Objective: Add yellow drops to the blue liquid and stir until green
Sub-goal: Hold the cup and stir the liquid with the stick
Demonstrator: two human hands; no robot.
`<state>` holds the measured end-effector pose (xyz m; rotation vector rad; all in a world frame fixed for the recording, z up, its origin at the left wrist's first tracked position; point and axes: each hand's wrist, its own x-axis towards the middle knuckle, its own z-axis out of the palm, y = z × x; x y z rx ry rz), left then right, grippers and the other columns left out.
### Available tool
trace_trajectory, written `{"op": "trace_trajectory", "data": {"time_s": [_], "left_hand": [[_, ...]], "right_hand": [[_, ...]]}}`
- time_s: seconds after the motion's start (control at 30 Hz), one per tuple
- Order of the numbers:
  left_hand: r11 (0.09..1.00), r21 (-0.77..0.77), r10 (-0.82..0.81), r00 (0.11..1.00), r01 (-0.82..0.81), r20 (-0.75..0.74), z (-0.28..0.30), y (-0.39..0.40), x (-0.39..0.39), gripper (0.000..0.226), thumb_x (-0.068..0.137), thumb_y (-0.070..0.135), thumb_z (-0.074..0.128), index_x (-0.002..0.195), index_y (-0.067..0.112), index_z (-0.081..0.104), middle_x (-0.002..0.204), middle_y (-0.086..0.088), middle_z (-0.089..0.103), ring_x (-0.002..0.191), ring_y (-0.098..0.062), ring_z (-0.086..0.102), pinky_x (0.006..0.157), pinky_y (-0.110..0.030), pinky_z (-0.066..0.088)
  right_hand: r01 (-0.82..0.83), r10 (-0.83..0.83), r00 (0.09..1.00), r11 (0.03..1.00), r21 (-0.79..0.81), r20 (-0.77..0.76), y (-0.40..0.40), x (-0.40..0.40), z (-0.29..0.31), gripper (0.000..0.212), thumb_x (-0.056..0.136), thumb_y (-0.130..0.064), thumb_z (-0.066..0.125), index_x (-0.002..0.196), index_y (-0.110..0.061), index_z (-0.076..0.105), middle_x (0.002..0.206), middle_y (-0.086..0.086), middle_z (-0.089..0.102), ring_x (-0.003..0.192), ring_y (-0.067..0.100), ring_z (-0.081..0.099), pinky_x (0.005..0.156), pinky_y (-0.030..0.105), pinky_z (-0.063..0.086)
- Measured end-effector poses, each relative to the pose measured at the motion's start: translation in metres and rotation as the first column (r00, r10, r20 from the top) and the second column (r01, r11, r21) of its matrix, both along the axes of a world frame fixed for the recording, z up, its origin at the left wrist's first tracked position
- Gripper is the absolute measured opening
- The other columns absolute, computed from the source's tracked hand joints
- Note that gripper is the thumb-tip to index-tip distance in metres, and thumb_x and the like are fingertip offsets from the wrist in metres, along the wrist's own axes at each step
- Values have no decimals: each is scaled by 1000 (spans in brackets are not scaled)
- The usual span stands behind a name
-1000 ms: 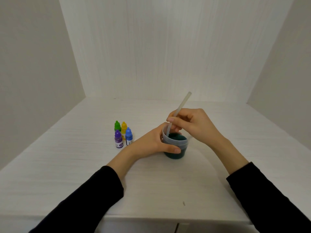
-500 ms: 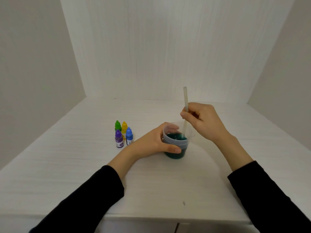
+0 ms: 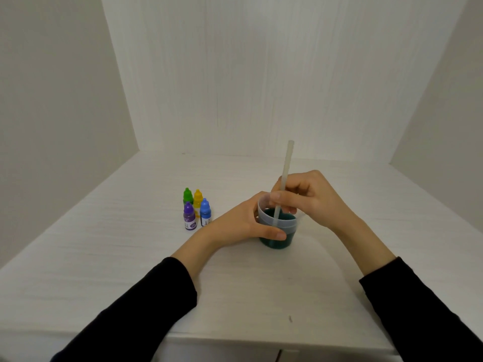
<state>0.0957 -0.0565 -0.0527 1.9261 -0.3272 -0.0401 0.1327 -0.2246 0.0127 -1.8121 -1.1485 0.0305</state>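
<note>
A clear plastic cup [image 3: 282, 235] stands on the white table, holding dark teal-green liquid [image 3: 283, 218]. My left hand [image 3: 243, 224] wraps around the cup's left side, thumb across its front. My right hand [image 3: 311, 197] pinches a translucent white stirring stick [image 3: 287, 163], which stands nearly upright with its lower end dipped in the liquid. The yellow dropper bottle [image 3: 197, 198] stands capped to the left of the cup, apart from both hands.
A green bottle [image 3: 187, 195], a purple bottle [image 3: 189, 216] and a blue bottle [image 3: 205, 212] cluster with the yellow one. White walls close in the table on the left, back and right. The table's front edge [image 3: 261, 340] runs below my forearms.
My right hand has swung the stick around inside the cup: tilted right, then upright at the cup's right side, now back near the cup's middle. My left hand kept its hold.
</note>
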Motion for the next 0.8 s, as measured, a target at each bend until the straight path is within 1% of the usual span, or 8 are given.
{"op": "trace_trajectory", "data": {"time_s": [0.1, 0.13, 0.2, 0.33, 0.47, 0.6, 0.73, 0.8], "left_hand": [[1000, 10, -7, 1000, 7, -7, 3, -1, -2, 60, 67, 38, 80, 119, 47, 49, 112, 28, 62, 108, 7, 57, 86, -13, 48], [1000, 12, -7, 1000, 7, -10, 3, -1, -3, 60, 67, 39, 80, 117, 50, 49, 112, 29, 62, 108, 7, 57, 85, -11, 47], [1000, 12, 3, 1000, -2, -12, 3, -1, -3, 61, 66, 42, 80, 117, 49, 48, 112, 31, 62, 109, 7, 57, 85, -11, 47], [1000, -4, 12, 1000, -12, -19, 1, 0, -1, 69, 61, 46, 81, 121, 42, 48, 121, 25, 60, 112, 7, 56, 88, -15, 48], [1000, 0, 8, 1000, -8, -22, 1, 0, -1, 72, 58, 48, 81, 122, 40, 48, 123, 21, 58, 112, 6, 56, 89, -16, 49], [1000, -9, 12, 1000, -12, -26, -1, 1, 1, 76, 60, 42, 81, 128, 28, 48, 123, 13, 59, 115, -2, 56, 96, -25, 49], [1000, 6, 23, 999, -23, -39, -1, 2, 1, 64, 66, 34, 81, 119, 41, 47, 122, 19, 58, 113, 3, 56, 94, -21, 49], [1000, 6, 26, 999, -26, -42, -2, 2, 1, 63, 68, 31, 82, 119, 41, 47, 121, 18, 59, 113, 2, 56, 93, -20, 49]], "right_hand": [[55, -54, 998, 999, 0, -19, 3, 3, -2, 8, 87, -18, 63, 84, -22, 70, 76, 5, 71, 68, 18, 68, 62, 27, 56], [79, -79, 996, 997, 3, -26, 4, 4, -3, 6, 86, -21, 64, 87, -22, 70, 79, 5, 72, 70, 19, 69, 65, 28, 58], [132, -132, 991, 991, -7, -20, 5, 7, -6, 7, 86, -24, 64, 91, -25, 69, 80, 1, 73, 72, 14, 70, 70, 27, 58], [237, -236, 971, 971, -33, 41, 6, 13, -8, 7, 88, -26, 62, 94, -25, 66, 76, -6, 71, 69, 6, 68, 74, 21, 54], [315, -299, 938, 946, -72, 174, 3, 17, -8, 4, 92, -25, 57, 91, -25, 61, 72, -15, 63, 67, 4, 61, 66, 13, 44], [368, -333, 903, 926, -89, 270, -5, 20, -5, 12, 92, -27, 55, 86, -19, 60, 70, -1, 61, 66, 18, 57, 63, 26, 46], [388, -340, 887, 916, -105, 314, -10, 21, -3, 16, 92, -27, 55, 78, -19, 58, 62, -2, 55, 58, 15, 50, 58, 26, 41], [386, -337, 887, 917, -105, 316, -11, 21, -2, 17, 91, -25, 57, 74, -20, 57, 58, -6, 52, 54, 13, 47, 56, 24, 37]]}}
